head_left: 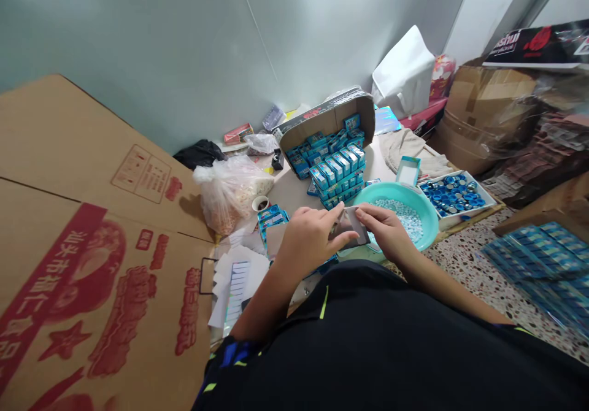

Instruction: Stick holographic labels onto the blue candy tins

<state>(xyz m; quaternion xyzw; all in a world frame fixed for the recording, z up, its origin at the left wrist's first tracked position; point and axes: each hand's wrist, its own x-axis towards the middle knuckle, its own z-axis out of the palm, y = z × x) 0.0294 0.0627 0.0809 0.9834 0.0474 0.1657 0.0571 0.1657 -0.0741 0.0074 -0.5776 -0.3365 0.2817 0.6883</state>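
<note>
Both hands meet in front of my body over a small flat grey piece (355, 234), perhaps a box or card; its exact kind is unclear. My right hand (386, 230) pinches its right upper edge between thumb and fingers. At its left side, my left hand (306, 239) has index finger and thumb round the edge, with the other fingers curled. Just beyond the hands is a turquoise basin (430, 218) of small pale pellets. Small blue boxes (338, 175) stand stacked in rows behind the hands, and more blue packs (272, 218) lie beside my left hand.
An open carton (363, 107) of blue packs tilts at the back. A white tray (490, 202) holds blue and silver round pieces. A large printed carton (151, 257) fills the left, near a clear bag (230, 190) and a cup (260, 203). Wrapped blue packs (547, 257) sit at right.
</note>
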